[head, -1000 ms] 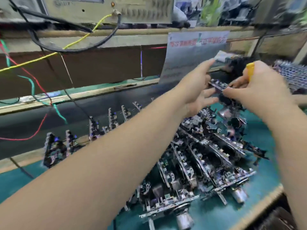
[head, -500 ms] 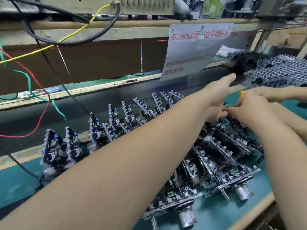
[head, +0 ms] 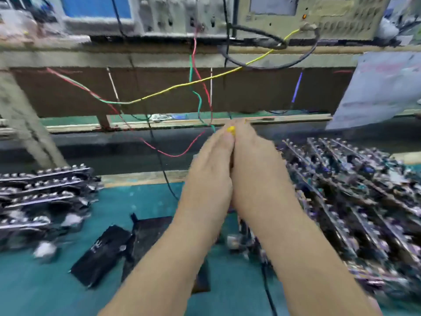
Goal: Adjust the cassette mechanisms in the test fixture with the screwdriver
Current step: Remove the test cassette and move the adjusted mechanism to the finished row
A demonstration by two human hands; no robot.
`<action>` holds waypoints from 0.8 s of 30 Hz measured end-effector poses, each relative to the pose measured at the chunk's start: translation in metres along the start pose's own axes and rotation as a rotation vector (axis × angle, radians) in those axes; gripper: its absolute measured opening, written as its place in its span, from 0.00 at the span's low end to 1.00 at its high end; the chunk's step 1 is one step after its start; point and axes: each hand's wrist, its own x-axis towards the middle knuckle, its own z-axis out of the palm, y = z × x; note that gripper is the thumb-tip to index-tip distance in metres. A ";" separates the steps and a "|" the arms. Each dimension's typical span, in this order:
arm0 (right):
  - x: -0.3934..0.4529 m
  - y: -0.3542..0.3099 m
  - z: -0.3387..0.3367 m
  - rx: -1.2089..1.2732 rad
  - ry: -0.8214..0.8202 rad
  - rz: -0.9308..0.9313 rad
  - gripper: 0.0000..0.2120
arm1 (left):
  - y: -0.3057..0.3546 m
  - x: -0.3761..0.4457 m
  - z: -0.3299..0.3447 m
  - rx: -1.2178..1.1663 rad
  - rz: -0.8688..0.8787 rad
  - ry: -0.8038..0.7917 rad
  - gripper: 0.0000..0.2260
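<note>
Now the left hand (head: 209,169) and right hand (head: 255,165), grips unclear, are carrying the yellow screwdriver (head: 231,130) leftward, away from the cassette mechanisms (head: 346,190); adjustment is pausing.

Frame blurred by motion. Left hand (head: 208,169) and right hand (head: 257,169) pressed side by side mid-frame, backs to camera, yellow screwdriver (head: 231,130) tip showing between fingertips; which hand grips it unclear. Cassette mechanisms (head: 355,190) stacked along right edge of green tabletop (head: 45,293), more at left edge. Black fixture (head: 127,245) under forearms. Coloured wires (head: 173,87) hang behind.
</note>
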 end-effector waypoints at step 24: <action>-0.053 -0.100 0.150 0.257 -0.531 0.014 0.18 | -0.021 -0.050 -0.388 1.653 0.328 -0.090 0.11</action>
